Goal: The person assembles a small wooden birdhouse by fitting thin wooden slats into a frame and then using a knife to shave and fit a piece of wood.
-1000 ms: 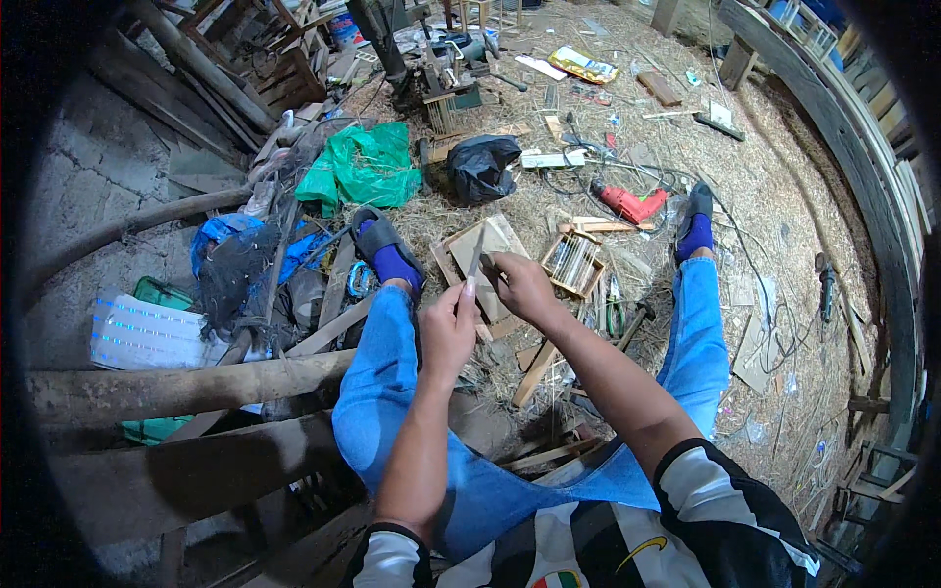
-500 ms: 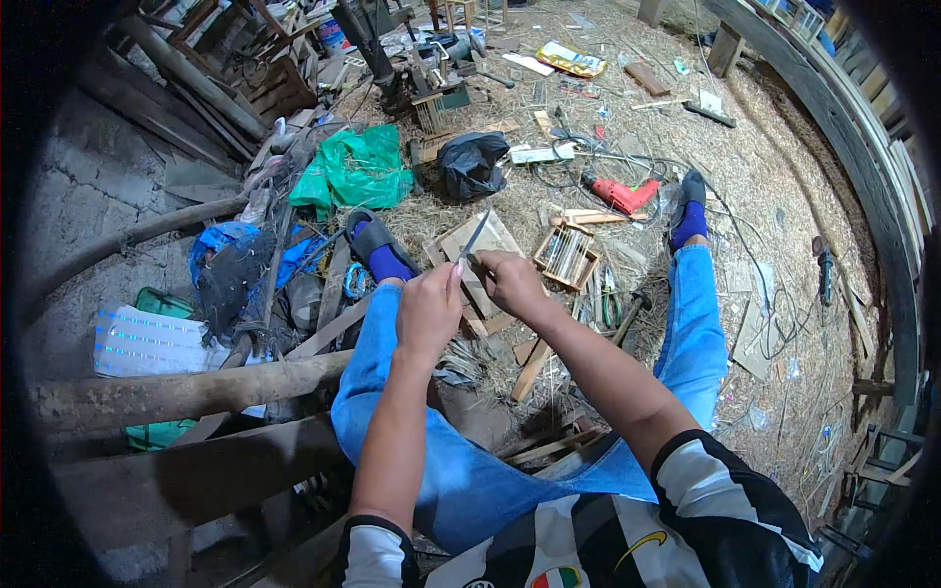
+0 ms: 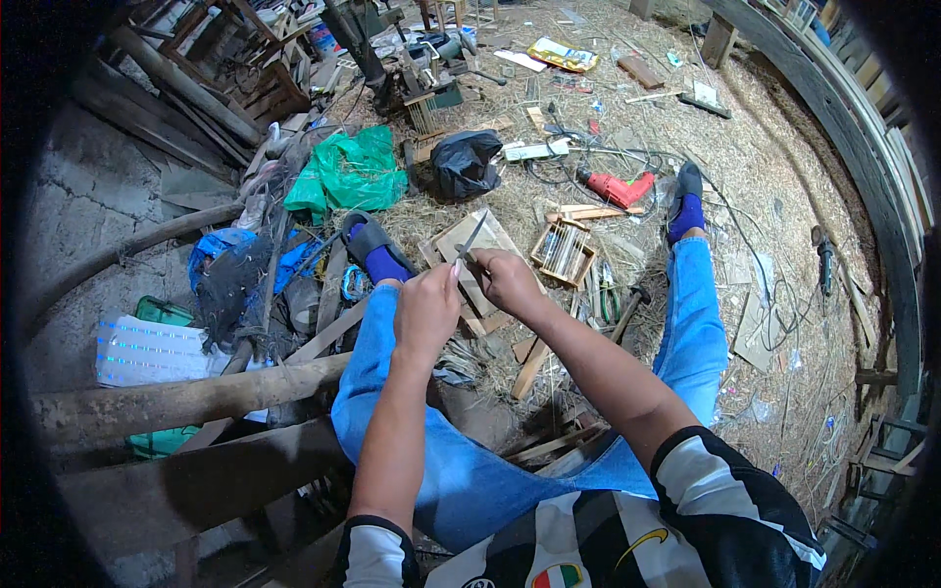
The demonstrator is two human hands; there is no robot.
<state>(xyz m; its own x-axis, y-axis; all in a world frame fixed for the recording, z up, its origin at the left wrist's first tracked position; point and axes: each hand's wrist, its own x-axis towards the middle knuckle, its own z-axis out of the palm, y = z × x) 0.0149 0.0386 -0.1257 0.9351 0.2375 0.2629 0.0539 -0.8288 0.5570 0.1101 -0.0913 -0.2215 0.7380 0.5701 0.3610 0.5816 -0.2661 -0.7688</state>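
Note:
My left hand (image 3: 428,312) and my right hand (image 3: 508,284) meet in front of me, above a board on the ground, both closed. A narrow grey knife blade (image 3: 472,233) slants up and away from between them. Its lower end lies by my right fingers, which appear to grip it; the handle is hidden. At my left thumb tip a small pale bit shows, too small to name. Under the blade lies the light wooden board (image 3: 500,231). Right of it stands a small wooden frame with thin bars (image 3: 564,252), like a little cage.
A red power drill (image 3: 618,188) with a cable lies ahead right. Black (image 3: 465,165) and green plastic bags (image 3: 348,171) lie ahead left. Green-handled pliers (image 3: 610,299) and a hammer (image 3: 632,309) rest near my right leg. Thick wooden poles (image 3: 196,397) cross at left. Shavings cover the ground.
The view has shifted slightly. My hands keep nearly the same place and grip, with the blade still between them.

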